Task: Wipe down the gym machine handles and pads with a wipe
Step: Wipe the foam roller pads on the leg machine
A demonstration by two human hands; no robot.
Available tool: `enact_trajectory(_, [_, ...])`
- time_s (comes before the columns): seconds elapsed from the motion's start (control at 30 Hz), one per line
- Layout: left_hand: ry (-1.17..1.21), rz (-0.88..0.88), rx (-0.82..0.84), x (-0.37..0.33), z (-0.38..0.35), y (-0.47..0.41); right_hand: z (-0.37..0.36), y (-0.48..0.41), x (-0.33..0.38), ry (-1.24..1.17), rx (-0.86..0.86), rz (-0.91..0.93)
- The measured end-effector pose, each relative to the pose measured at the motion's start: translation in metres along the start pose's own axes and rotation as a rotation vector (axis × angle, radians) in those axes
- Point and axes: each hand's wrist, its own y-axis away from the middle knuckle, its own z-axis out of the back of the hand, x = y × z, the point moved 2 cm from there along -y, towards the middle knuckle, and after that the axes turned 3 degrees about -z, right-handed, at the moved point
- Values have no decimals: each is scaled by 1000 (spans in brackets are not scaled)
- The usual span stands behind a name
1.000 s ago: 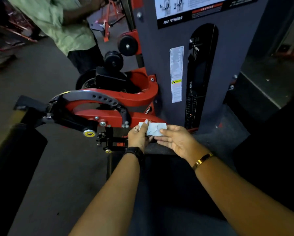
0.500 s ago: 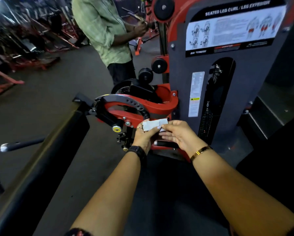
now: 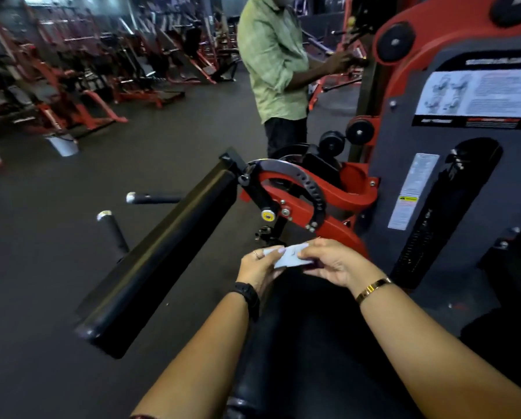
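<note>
Wipe (image 3: 289, 259) held in both hands.
Left hand (image 3: 257, 269) and right hand (image 3: 333, 263) each pinched it above the pad (image 3: 298, 343); floor bucket (image 3: 62, 146) contents unseen.

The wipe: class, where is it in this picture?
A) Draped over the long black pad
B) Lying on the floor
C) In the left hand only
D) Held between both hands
D: the wipe is pinched on one side by the left hand and on the other by the right hand.
</note>
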Motion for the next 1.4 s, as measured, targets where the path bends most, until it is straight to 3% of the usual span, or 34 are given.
enact_trajectory(0.4, [42, -47, -151, -18, 114, 113, -134, 68, -47, -4, 117, 15])
enact_trajectory(0.77, [204, -187, -368, -57, 261, 228, -318, 124, -82, 77, 310, 79])
enact_trajectory(1.4, [368, -453, -715, -106, 457, 380, -571, 172, -145, 215, 707, -104])
